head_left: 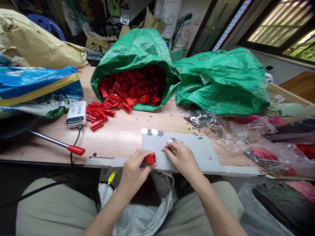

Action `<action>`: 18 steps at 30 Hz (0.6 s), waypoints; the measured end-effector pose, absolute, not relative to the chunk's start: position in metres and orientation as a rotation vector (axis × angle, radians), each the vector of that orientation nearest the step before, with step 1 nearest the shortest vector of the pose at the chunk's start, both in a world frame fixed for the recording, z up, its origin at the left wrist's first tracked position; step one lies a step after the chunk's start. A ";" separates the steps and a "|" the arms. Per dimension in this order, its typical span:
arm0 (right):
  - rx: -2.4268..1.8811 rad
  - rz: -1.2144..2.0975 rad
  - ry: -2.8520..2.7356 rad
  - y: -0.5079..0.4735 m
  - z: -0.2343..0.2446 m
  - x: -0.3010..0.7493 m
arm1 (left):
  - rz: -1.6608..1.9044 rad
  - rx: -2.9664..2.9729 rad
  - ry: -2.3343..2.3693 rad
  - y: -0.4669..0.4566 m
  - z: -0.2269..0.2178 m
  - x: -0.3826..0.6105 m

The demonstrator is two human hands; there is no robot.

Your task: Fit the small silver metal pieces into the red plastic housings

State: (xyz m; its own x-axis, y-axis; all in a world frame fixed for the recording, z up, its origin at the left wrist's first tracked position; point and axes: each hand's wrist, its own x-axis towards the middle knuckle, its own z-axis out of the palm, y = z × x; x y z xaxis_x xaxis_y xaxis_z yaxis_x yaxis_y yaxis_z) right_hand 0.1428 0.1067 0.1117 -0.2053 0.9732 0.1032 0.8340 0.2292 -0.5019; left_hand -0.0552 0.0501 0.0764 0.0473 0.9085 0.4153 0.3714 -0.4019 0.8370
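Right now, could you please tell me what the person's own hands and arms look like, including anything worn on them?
The left hand and right hand wear no gloves. The forearms are bare where they show, with no sleeve, watch or bracelet visible. Pale greenish-grey trousers cover the legs.

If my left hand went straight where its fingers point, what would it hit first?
Probably your right hand, across the grey mat, with the red piece leading, though depth is unclear.
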 end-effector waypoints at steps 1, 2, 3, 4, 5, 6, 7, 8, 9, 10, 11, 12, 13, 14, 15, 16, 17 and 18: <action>-1.671 0.480 -2.128 0.107 0.114 0.141 | 1.345 1.813 1.286 0.050 0.077 -0.055; -1.684 0.479 -2.136 0.107 0.116 0.140 | 1.345 1.815 1.287 0.050 0.077 -0.055; -1.703 0.478 -2.140 0.107 0.117 0.139 | 1.346 1.818 1.289 0.050 0.077 -0.055; -1.726 0.478 -2.139 0.106 0.119 0.138 | 1.347 1.821 1.289 0.050 0.077 -0.055; -1.753 0.479 -2.135 0.106 0.120 0.136 | 1.349 1.825 1.291 0.050 0.077 -0.055; -1.783 0.479 -2.130 0.106 0.121 0.135 | 1.349 1.828 1.292 0.050 0.077 -0.055; -1.811 0.479 -2.126 0.106 0.123 0.133 | 1.348 1.831 1.291 0.050 0.077 -0.055; -1.832 0.482 -2.122 0.106 0.124 0.132 | 1.347 1.832 1.292 0.050 0.077 -0.055; -1.850 0.489 -2.113 0.106 0.125 0.130 | 1.345 1.833 1.292 0.050 0.077 -0.056; -1.869 0.504 -2.093 0.106 0.126 0.129 | 1.343 1.833 1.292 0.050 0.077 -0.056; -1.888 0.532 -2.066 0.107 0.126 0.128 | 1.343 1.833 1.293 0.050 0.077 -0.056; -1.906 0.574 -2.028 0.107 0.127 0.128 | 1.343 1.835 1.292 0.050 0.077 -0.056; -1.916 0.631 -1.982 0.108 0.127 0.128 | 1.346 1.837 1.293 0.050 0.077 -0.056; -1.910 0.701 -1.933 0.108 0.127 0.128 | 1.350 1.839 1.295 0.050 0.077 -0.056; -1.887 0.779 -1.883 0.108 0.127 0.129 | 1.354 1.841 1.297 0.049 0.077 -0.056; -1.845 0.861 -1.835 0.107 0.126 0.129 | 1.358 1.842 1.300 0.049 0.077 -0.056; -1.792 0.949 -1.789 0.106 0.125 0.129 | 1.359 1.840 1.302 0.049 0.077 -0.055; -1.739 1.040 -1.749 0.105 0.123 0.128 | 1.359 1.837 1.304 0.049 0.076 -0.055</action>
